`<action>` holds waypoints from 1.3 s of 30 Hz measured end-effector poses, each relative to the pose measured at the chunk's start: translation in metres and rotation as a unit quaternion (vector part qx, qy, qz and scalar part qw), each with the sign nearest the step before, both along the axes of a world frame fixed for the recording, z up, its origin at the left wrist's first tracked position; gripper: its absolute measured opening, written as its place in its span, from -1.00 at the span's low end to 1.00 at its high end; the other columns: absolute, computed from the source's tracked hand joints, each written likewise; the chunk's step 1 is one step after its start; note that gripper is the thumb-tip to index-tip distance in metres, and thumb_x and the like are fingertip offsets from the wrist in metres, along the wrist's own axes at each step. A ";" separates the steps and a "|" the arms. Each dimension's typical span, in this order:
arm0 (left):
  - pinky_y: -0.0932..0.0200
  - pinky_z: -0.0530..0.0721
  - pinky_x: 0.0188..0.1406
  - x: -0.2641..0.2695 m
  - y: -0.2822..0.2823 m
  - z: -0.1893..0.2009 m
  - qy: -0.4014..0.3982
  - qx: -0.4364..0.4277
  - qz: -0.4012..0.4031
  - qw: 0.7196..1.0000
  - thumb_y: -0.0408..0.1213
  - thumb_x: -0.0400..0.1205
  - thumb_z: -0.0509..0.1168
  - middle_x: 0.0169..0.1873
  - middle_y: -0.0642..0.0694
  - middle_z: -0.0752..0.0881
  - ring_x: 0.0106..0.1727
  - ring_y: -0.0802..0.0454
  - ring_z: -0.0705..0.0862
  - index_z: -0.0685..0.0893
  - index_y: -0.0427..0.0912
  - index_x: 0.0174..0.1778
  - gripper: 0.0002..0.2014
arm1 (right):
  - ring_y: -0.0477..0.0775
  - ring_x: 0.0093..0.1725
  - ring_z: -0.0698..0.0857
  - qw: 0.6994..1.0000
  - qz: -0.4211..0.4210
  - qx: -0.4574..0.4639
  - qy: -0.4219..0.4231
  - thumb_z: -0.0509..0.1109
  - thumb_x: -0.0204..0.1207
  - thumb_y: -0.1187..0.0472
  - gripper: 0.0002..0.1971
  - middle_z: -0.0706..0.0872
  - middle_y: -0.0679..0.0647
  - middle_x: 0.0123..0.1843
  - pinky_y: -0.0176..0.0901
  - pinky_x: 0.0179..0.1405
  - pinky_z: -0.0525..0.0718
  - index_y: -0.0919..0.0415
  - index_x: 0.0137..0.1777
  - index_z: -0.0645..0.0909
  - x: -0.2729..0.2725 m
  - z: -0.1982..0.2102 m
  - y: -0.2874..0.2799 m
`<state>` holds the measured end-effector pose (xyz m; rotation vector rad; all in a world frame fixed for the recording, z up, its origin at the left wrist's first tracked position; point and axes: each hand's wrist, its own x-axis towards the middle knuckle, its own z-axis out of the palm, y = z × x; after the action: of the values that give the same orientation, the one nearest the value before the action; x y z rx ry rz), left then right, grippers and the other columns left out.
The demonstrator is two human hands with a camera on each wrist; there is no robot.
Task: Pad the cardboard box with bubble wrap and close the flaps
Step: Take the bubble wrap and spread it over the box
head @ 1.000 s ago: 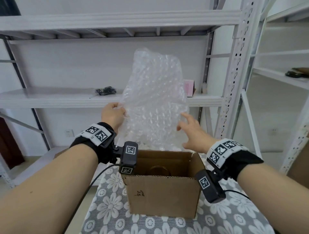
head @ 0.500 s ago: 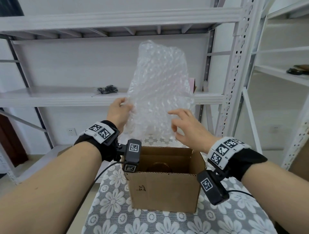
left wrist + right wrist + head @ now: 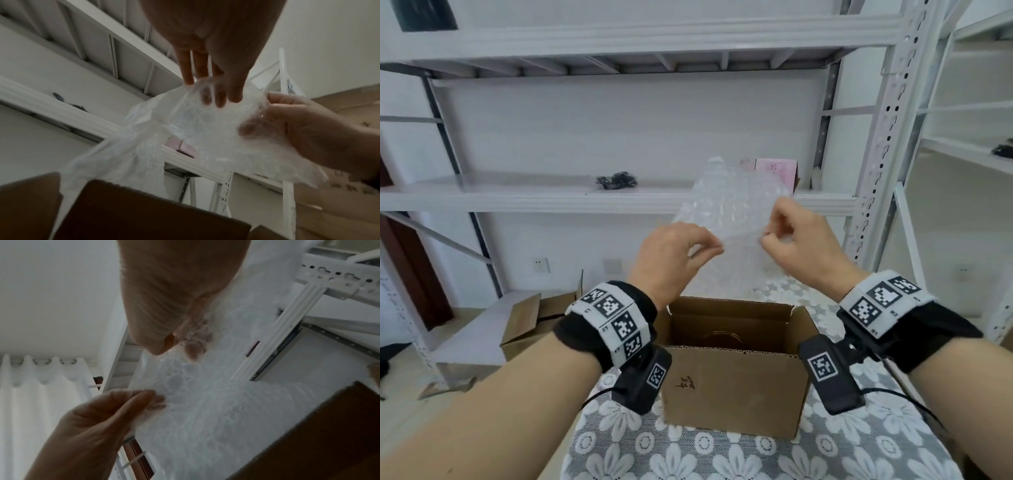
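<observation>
a sheet of bubble wrap (image 3: 726,219) is held above the open cardboard box (image 3: 736,383) on the table (image 3: 688,455); it is pinched by the fingers of the left hand (image 3: 671,257) and right hand (image 3: 801,246).

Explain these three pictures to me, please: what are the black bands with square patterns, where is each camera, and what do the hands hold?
No machine here: a person works with bare hands. The patterned bands are wrist straps that carry small cameras. The wide picture comes from a camera on the head; the two dark ones look from each wrist along the fingers. The left hand and the right hand each pinch a sheet of bubble wrap, held above an open cardboard box. The box stands on a flowered cloth. Behind are white shelves.
</observation>
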<state>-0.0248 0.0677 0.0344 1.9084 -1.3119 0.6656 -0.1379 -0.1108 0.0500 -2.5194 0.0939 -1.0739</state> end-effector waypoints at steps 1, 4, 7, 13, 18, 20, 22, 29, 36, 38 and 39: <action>-0.03 0.68 0.00 -0.003 -0.001 0.003 0.016 -0.005 -0.001 1.000 -0.11 0.58 0.38 -0.16 0.07 0.82 -0.10 0.09 0.74 0.82 -0.07 -0.09 -0.84 | 0.06 -0.11 0.69 1.000 0.015 -0.002 0.010 0.34 0.42 0.21 -0.86 0.69 0.02 -0.15 0.10 -0.02 0.69 0.10 -0.07 0.45 -0.001 0.003 0.003; 0.03 0.65 -0.03 -0.008 -0.006 0.015 0.021 0.030 -0.010 0.999 -0.12 0.65 0.28 -0.18 0.03 0.82 -0.12 0.05 0.74 0.80 -0.09 -0.03 -0.79 | -0.08 0.10 0.64 0.993 0.050 -0.094 0.059 0.38 0.47 -0.06 -0.65 0.69 -0.07 0.07 -0.10 0.09 0.63 0.06 0.18 0.49 0.001 0.010 0.017; 0.24 0.65 -0.11 -0.010 -0.009 0.023 0.043 0.065 -0.054 0.995 -0.19 0.70 0.20 -0.32 0.07 0.77 -0.20 0.11 0.74 0.73 -0.15 -0.09 -0.78 | 0.05 -0.07 0.72 0.985 0.047 -0.131 0.104 0.33 0.58 0.04 -0.78 0.77 0.01 -0.11 -0.11 -0.08 0.65 0.20 -0.01 0.63 0.005 0.020 0.023; 0.28 0.61 -0.03 -0.012 -0.002 0.033 0.227 0.057 -0.191 0.953 -0.29 0.72 0.17 -0.33 -0.11 0.73 -0.20 0.09 0.66 0.68 -0.24 -0.19 -0.75 | -0.11 -0.29 0.75 0.971 0.190 0.053 0.134 0.21 0.67 0.16 -0.64 0.80 0.13 -0.27 -0.42 -0.24 0.62 0.35 -0.21 0.70 -0.004 0.030 0.024; -0.06 0.63 0.11 -0.012 -0.006 0.027 0.362 -0.009 -0.273 0.891 -0.29 0.71 0.17 -0.31 -0.17 0.68 -0.17 -0.06 0.64 0.65 -0.20 -0.24 -0.76 | -0.07 -0.21 0.73 0.937 0.279 0.187 0.093 0.16 0.69 0.27 -0.65 0.76 0.16 -0.26 -0.38 -0.10 0.62 0.36 -0.22 0.70 -0.002 0.024 0.027; 0.04 0.64 0.02 -0.011 -0.010 0.024 0.392 -0.038 -0.280 0.876 -0.29 0.70 0.18 -0.32 -0.13 0.68 -0.22 0.01 0.65 0.65 -0.20 -0.24 -0.77 | -0.05 -0.20 0.73 0.933 0.279 0.214 0.076 0.18 0.69 0.26 -0.67 0.76 0.14 -0.26 -0.34 -0.09 0.63 0.32 -0.21 0.71 0.001 0.021 0.027; 0.04 0.61 0.02 -0.010 -0.013 0.022 0.416 -0.057 -0.297 0.858 -0.28 0.69 0.19 -0.33 -0.13 0.67 -0.24 0.00 0.63 0.64 -0.19 -0.27 -0.76 | -0.10 -0.23 0.70 0.932 0.268 0.236 0.059 0.19 0.68 0.25 -0.69 0.75 0.10 -0.27 -0.36 -0.14 0.62 0.33 -0.19 0.71 0.003 0.020 0.028; 0.29 0.64 -0.12 -0.004 -0.014 0.025 0.434 -0.038 -0.312 0.844 -0.34 0.68 0.21 -0.31 -0.07 0.71 -0.24 0.11 0.68 0.65 -0.25 -0.23 -0.80 | -0.09 -0.26 0.76 0.919 0.250 0.299 0.051 0.18 0.68 0.23 -0.64 0.78 0.16 -0.25 -0.43 -0.19 0.65 0.51 -0.10 0.68 0.007 0.014 0.023; 0.60 0.57 -0.12 0.003 -0.011 0.026 0.325 0.030 -0.149 0.933 -0.48 0.64 0.23 -0.31 0.02 0.78 -0.26 0.32 0.73 0.75 -0.18 -0.07 -0.80 | 0.09 -0.38 0.76 0.920 0.194 0.338 0.049 0.21 0.67 0.11 -0.63 0.74 0.14 -0.43 -0.38 -0.32 0.66 0.23 -0.32 0.64 0.008 0.012 0.000; 0.56 0.59 -0.20 0.005 -0.011 0.025 0.336 0.026 -0.143 0.931 -0.51 0.65 0.17 -0.33 -0.02 0.77 -0.32 0.30 0.73 0.74 -0.24 -0.04 -0.77 | 0.07 -0.45 0.72 0.921 0.187 0.339 0.049 0.20 0.67 0.11 -0.63 0.70 0.10 -0.48 -0.35 -0.36 0.63 0.22 -0.34 0.62 0.009 0.010 -0.005; 0.54 0.60 -0.22 0.005 -0.011 0.025 0.344 0.025 -0.147 0.927 -0.54 0.66 0.14 -0.32 -0.03 0.76 -0.33 0.29 0.73 0.73 -0.27 -0.02 -0.75 | 0.05 -0.48 0.70 0.923 0.183 0.335 0.048 0.20 0.67 0.11 -0.63 0.68 0.09 -0.50 -0.34 -0.36 0.63 0.23 -0.34 0.61 0.010 0.009 -0.007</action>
<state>-0.0195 0.0567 0.0592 1.6927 -1.1076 -0.1936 -0.1280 -0.1177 0.0586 -1.8637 0.0093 -0.6227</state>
